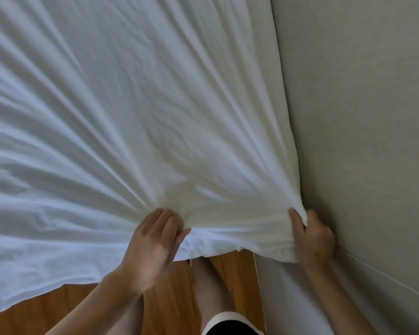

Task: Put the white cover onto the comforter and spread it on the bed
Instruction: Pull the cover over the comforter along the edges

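Observation:
The white cover (131,105) fills most of the view, spread out and creased, with folds fanning away from my two hands. My left hand (155,243) grips a bunch of the fabric at its near edge. My right hand (312,235) grips the cover's near right corner, close to the wall. Between the hands the edge is gathered and looks thick, as if padded inside. The bed under the cover is hidden. I cannot tell the comforter apart from the cover.
A grey-beige wall (361,117) runs down the right side, with a white baseboard (288,298) below it. Wooden floor (169,293) shows under the cover's near edge, and my leg (208,286) stands there.

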Demonstrator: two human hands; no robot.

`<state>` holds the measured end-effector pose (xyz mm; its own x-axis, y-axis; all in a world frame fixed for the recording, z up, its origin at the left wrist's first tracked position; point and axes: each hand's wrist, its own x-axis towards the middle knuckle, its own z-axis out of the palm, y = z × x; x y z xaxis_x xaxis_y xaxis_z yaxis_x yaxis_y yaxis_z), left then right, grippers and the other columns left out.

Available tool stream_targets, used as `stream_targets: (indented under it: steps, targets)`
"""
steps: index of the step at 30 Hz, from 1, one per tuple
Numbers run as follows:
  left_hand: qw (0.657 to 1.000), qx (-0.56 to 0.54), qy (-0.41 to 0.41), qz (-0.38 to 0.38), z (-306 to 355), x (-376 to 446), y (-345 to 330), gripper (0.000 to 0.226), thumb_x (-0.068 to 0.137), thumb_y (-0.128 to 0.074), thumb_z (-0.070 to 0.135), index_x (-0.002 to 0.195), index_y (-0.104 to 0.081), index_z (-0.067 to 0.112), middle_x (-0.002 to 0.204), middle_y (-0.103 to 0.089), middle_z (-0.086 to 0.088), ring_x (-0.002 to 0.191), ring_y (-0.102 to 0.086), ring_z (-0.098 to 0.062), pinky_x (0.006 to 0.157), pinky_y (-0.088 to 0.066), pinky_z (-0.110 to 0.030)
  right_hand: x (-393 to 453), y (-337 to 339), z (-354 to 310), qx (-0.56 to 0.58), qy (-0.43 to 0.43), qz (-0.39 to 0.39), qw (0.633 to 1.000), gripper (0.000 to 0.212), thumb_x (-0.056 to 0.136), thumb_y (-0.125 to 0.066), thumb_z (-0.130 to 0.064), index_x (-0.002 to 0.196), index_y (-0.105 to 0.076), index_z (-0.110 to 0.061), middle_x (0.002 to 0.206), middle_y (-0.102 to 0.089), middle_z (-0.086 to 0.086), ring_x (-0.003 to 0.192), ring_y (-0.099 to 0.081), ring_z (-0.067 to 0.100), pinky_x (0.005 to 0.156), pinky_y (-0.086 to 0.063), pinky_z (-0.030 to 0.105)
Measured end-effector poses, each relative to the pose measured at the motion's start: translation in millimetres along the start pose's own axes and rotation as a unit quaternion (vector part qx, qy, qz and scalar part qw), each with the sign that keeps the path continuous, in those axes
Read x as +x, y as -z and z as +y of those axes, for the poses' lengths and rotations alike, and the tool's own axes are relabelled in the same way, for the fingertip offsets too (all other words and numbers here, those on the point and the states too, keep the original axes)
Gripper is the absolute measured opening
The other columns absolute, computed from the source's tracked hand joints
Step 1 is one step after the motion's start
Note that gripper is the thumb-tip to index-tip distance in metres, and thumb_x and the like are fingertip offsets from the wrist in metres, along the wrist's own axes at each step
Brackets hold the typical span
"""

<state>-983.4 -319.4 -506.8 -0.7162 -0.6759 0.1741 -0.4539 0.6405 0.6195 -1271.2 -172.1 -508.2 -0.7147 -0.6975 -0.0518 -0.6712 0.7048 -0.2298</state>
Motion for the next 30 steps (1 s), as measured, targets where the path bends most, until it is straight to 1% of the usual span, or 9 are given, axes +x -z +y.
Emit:
stream_targets:
  steps: [2,4,7,13,18,20,23,26,30]
  targets:
    - [1.000,0.015,-0.017,-0.016,-4.2,-13.9,-5.8,0.007,0.094,-0.052,0.018,0.095,-0.046,0.014,0.089,-0.057,-0.009,0.078,-0.050,-0.022,0.071,-0.043,-0.031,-6.0,-12.4,5.1,-0.022,-0.103,-0.035,0.994,0.045,0.094,-0.048,-0.050,0.081,-0.055,-0.007,0.065,-0.059,0.013,0.045,-0.044,0.022,0.050,-0.025,0.021]
    - [0.998,0.040,-0.036,-0.029,-6.3,-36.6,-12.0,0.019,0.093,-0.054,0.023,0.108,-0.048,0.011,0.108,-0.052,-0.011,0.093,-0.053,-0.026,0.081,-0.043,-0.034,-10.3,-19.8,-1.1,-0.021,-0.159,-0.042,0.986,0.036,0.089,-0.066,-0.027,0.117,-0.059,-0.004,0.105,-0.065,0.021,0.087,-0.061,0.038,0.067,-0.042,0.035]
    - [0.996,0.081,-0.023,0.007,-7.6,-70.5,-8.1,0.024,0.095,-0.054,0.031,0.109,-0.049,0.012,0.111,-0.051,-0.009,0.096,-0.053,-0.028,0.079,-0.040,-0.036,-31.5,-21.5,-33.4,0.040,0.062,0.053,0.996,0.041,0.090,-0.064,-0.019,0.125,-0.053,-0.001,0.122,-0.056,0.018,0.113,-0.052,0.033,0.093,-0.043,0.040]
    - [0.987,0.147,0.029,-0.050,-38.4,-97.8,13.5,0.037,0.097,-0.045,0.037,0.117,-0.057,0.008,0.111,-0.065,-0.016,0.104,-0.052,-0.031,0.088,-0.038,-0.042,-93.9,-45.0,-98.1,0.050,0.483,-0.070,0.871,0.044,0.085,-0.066,-0.049,0.113,-0.053,-0.018,0.117,-0.052,0.003,0.103,-0.054,0.020,0.090,-0.044,0.034]
    - [0.992,0.089,-0.040,-0.079,-48.4,-90.7,17.0,0.023,0.090,-0.052,0.015,0.075,-0.068,0.008,0.074,-0.062,-0.006,0.067,-0.057,-0.024,0.065,-0.048,-0.034,-86.9,-71.4,-123.5,-0.002,0.467,-0.070,0.882,0.023,0.080,-0.073,-0.029,0.095,-0.065,-0.014,0.093,-0.064,0.002,0.083,-0.056,0.019,0.077,-0.046,0.032]
    - [0.993,0.067,-0.039,-0.091,-46.8,-95.0,19.6,0.024,0.091,-0.053,0.013,0.072,-0.066,0.008,0.071,-0.058,-0.005,0.063,-0.052,-0.023,0.059,-0.046,-0.033,-88.8,-72.6,-131.1,0.017,0.485,-0.072,0.872,0.006,0.084,-0.067,-0.015,0.079,-0.064,-0.012,0.081,-0.064,0.002,0.073,-0.057,0.020,0.070,-0.045,0.032]
    - [0.995,0.044,-0.009,-0.086,-38.2,-105.3,25.8,0.028,0.094,-0.054,0.015,0.069,-0.064,0.009,0.070,-0.057,-0.003,0.061,-0.051,-0.021,0.056,-0.043,-0.030,-94.5,-69.9,-133.0,0.078,0.525,-0.113,0.840,0.020,0.077,-0.065,0.005,0.068,-0.058,-0.011,0.067,-0.054,0.003,0.062,-0.052,0.021,0.061,-0.044,0.030]
    - [0.997,0.006,-0.003,-0.080,-25.7,-112.5,33.2,0.032,0.095,-0.048,0.011,0.068,-0.064,0.009,0.068,-0.057,-0.003,0.059,-0.051,-0.020,0.054,-0.044,-0.028,-105.1,-55.7,-129.8,0.070,0.557,-0.171,0.810,0.020,0.077,-0.069,0.005,0.072,-0.060,-0.012,0.067,-0.053,0.002,0.061,-0.050,0.019,0.059,-0.044,0.029]
    - [0.991,-0.020,0.003,-0.134,-16.2,-125.1,30.7,0.019,0.068,-0.071,-0.003,0.067,-0.059,0.011,0.067,-0.052,-0.002,0.059,-0.047,-0.019,0.052,-0.041,-0.028,-114.7,-49.2,-121.4,0.043,0.563,-0.214,0.797,0.017,0.078,-0.060,0.002,0.073,-0.063,-0.013,0.067,-0.056,0.000,0.064,-0.050,0.017,0.059,-0.042,0.027]
